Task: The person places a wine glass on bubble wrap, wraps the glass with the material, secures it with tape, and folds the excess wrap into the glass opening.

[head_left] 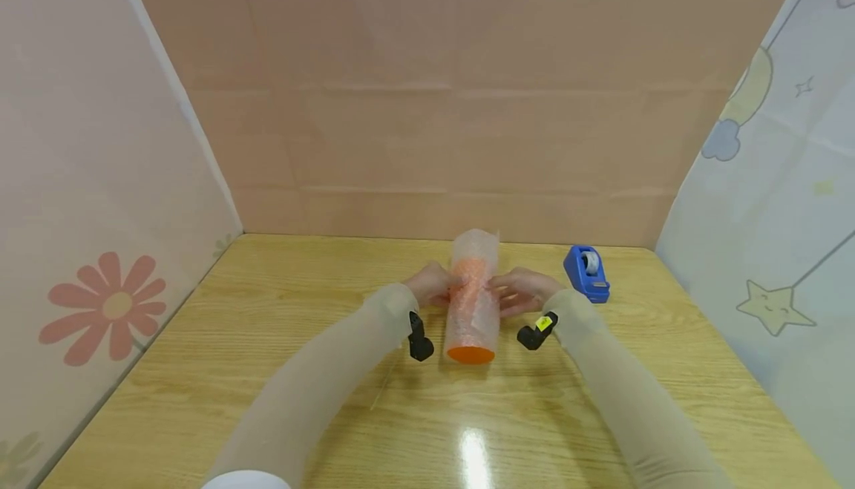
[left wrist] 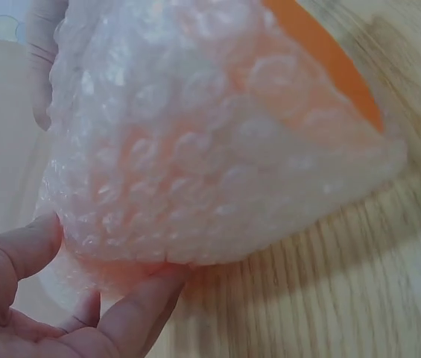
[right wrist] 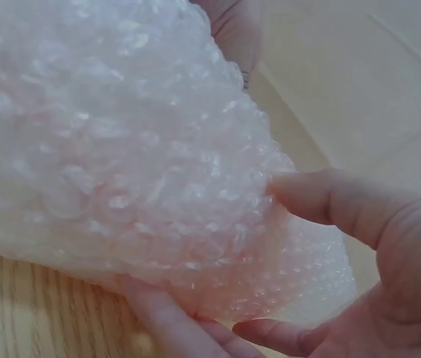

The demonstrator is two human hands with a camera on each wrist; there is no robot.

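I have the left hand [head_left: 433, 283] and right hand [head_left: 528, 289] gripping the bubble wrap [head_left: 475, 243], one each side — orange thing [head_left: 470, 355] inside. Dispenser [head_left: 588, 275] sits near, off right.

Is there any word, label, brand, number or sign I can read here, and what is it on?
None can be read in any view.
Yellow sticker on the black device at the right wrist: any marking is too small to read.
Blue tape dispenser: any print is too small to read.
Bubble-wrapped orange object: no lettering shows.
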